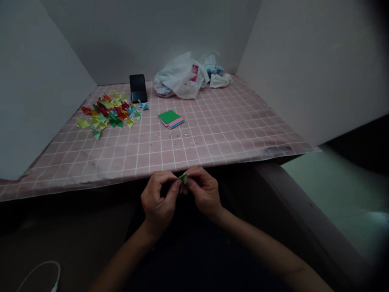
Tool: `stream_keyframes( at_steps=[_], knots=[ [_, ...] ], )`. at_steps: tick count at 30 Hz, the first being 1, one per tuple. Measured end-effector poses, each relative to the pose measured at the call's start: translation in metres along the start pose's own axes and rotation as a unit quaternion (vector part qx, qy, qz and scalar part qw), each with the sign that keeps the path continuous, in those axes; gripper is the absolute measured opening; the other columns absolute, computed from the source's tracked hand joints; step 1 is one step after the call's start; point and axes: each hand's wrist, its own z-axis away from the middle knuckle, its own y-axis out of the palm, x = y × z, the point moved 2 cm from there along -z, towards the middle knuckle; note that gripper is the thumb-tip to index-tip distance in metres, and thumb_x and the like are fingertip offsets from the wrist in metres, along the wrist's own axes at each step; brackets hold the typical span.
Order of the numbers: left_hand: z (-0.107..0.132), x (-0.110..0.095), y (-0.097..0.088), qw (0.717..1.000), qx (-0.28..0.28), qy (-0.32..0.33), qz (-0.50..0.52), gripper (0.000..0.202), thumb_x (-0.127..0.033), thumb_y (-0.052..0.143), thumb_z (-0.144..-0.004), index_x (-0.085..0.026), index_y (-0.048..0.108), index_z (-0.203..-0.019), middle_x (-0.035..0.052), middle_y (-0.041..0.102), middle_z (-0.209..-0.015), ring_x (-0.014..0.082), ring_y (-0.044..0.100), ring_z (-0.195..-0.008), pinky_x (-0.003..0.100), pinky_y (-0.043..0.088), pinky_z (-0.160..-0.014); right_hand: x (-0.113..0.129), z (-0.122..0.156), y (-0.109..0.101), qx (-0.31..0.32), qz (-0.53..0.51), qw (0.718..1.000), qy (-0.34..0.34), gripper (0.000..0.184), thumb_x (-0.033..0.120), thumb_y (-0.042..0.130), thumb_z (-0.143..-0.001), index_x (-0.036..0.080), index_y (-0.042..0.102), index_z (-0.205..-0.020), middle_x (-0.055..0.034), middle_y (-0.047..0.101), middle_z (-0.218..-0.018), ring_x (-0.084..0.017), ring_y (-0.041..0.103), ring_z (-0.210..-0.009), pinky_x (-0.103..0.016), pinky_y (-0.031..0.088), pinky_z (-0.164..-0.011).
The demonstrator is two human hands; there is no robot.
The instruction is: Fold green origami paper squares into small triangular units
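Both of my hands meet just below the table's front edge, pinching a small folded green paper piece. My left hand has its fingers curled, thumb and forefinger pressed on the paper's left side. My right hand is closed on its right side. On the table, a small stack of square paper sheets, green on top with pink and blue beneath, lies in the middle. A pile of folded paper triangles in red, yellow, green and blue lies at the far left.
The table carries a pink checked cloth. A black phone stands propped behind the pile. A white plastic bag with crumpled contents sits at the back. White boards wall in three sides. A white cable lies at lower left.
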Motion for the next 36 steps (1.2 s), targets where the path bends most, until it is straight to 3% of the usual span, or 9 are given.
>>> stream_keyframes(
  at_steps=[16, 27, 36],
  knots=[
    [-0.0007, -0.0025, 0.0014, 1.0, 0.0, 0.024, -0.006, 0.01, -0.012, 0.067, -0.088, -0.022, 0.065, -0.09, -0.0007, 0.066, -0.084, 0.0143, 0.064, -0.079, 0.029, 0.052, -0.072, -0.0035, 0.0031, 0.0018, -0.026, -0.008, 1.0, 0.017, 0.005, 0.028, 0.071, -0.088, 0.024, 0.067, -0.087, 0.0021, 0.059, -0.076, -0.01, 0.057, -0.056, -0.027, 0.048, -0.053],
    [-0.0013, 0.0, 0.0016, 1.0, -0.001, -0.014, 0.021, 0.014, -0.01, 0.069, -0.086, -0.022, 0.068, -0.094, -0.0006, 0.067, -0.087, 0.0143, 0.064, -0.08, 0.028, 0.051, -0.073, -0.0037, 0.0027, 0.0028, -0.021, -0.011, 1.0, 0.009, 0.003, 0.023, 0.07, -0.089, 0.025, 0.068, -0.089, 0.0028, 0.06, -0.076, -0.009, 0.058, -0.056, -0.025, 0.048, -0.053],
    [-0.0047, -0.0025, 0.0023, 0.999, 0.023, 0.021, 0.011, 0.011, -0.012, 0.066, -0.089, -0.022, 0.064, -0.092, 0.0002, 0.065, -0.086, 0.0154, 0.062, -0.081, 0.029, 0.051, -0.074, -0.0061, 0.002, 0.0013, -0.037, 0.003, 0.999, 0.039, 0.006, 0.028, 0.071, -0.086, 0.024, 0.066, -0.087, 0.0032, 0.06, -0.068, -0.011, 0.055, -0.054, -0.027, 0.047, -0.052]
  ],
)
